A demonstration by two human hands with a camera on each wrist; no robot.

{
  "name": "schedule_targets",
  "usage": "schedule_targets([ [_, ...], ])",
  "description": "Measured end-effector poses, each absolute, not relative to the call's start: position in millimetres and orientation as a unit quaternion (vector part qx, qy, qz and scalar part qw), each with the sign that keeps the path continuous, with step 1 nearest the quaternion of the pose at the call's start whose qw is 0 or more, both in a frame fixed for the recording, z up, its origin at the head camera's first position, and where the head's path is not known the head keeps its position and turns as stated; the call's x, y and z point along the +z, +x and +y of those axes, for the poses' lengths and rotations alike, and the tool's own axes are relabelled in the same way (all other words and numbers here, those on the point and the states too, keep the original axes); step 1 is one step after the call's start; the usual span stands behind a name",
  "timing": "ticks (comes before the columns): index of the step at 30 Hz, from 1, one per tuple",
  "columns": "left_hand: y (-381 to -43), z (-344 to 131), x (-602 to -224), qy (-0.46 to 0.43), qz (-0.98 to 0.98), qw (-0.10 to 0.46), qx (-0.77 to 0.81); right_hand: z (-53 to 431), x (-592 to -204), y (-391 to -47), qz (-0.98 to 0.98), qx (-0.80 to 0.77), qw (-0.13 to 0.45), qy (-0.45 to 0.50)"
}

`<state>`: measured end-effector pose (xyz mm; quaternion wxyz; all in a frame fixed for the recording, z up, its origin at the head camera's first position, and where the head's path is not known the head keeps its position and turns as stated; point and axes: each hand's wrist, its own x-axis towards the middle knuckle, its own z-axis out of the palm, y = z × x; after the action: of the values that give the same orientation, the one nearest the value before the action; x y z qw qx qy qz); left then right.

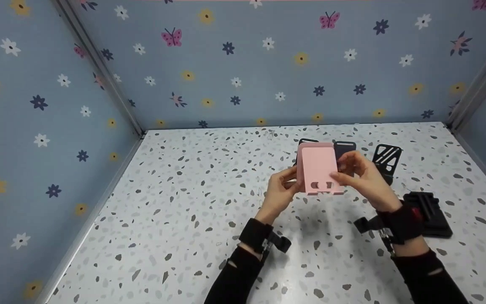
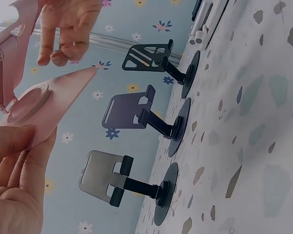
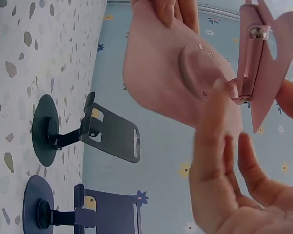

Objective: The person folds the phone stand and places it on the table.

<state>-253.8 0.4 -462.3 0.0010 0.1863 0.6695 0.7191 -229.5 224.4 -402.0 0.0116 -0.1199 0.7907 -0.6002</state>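
Note:
A pink folding phone stand (image 1: 319,166) is held up in front of me, its slotted plate facing the head camera. My left hand (image 1: 280,190) grips the round-cornered base (image 2: 58,102), thumb on one face and fingers on the other. My right hand (image 1: 365,177) has its thumb on the plate's right edge, fingers curled behind it. In the right wrist view, one blurred finger (image 3: 212,131) overlaps the base near the metal hinge (image 3: 248,58). Behind the pink stand are a dark grey phone stand (image 2: 105,175), a navy one (image 2: 129,109) and a black one with diagonal slots (image 2: 148,56).
A black ridged device (image 1: 430,215) lies on the speckled table (image 1: 175,202), partly behind my right wrist. Flowered panels (image 1: 251,63) enclose the table at the back and sides. Each wrist wears a black strap (image 1: 256,236) with a small camera.

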Motion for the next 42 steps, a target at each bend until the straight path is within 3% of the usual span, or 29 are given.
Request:
schedule_targets([
  [3, -253, 0, -461, 0.17, 0.67, 0.016, 0.722, 225, -402, -230, 0.807, -0.58, 0.019, -0.109],
  [9, -253, -1, -459, 0.148, 0.657, 0.045, 0.738, 226, -406, -237, 0.764, -0.626, 0.116, -0.104],
  [13, -253, -1, -459, 0.139, 0.655, 0.056, 0.74, 226, -409, -240, 0.73, -0.659, 0.15, -0.103],
  [32, -248, -3, -448, 0.095, 0.616, 0.127, 0.771, 223, -415, -242, 0.708, -0.679, 0.172, -0.091],
  [42, -249, -2, -450, 0.085, 0.638, 0.123, 0.755, 223, -417, -243, 0.711, -0.673, 0.182, -0.097],
])
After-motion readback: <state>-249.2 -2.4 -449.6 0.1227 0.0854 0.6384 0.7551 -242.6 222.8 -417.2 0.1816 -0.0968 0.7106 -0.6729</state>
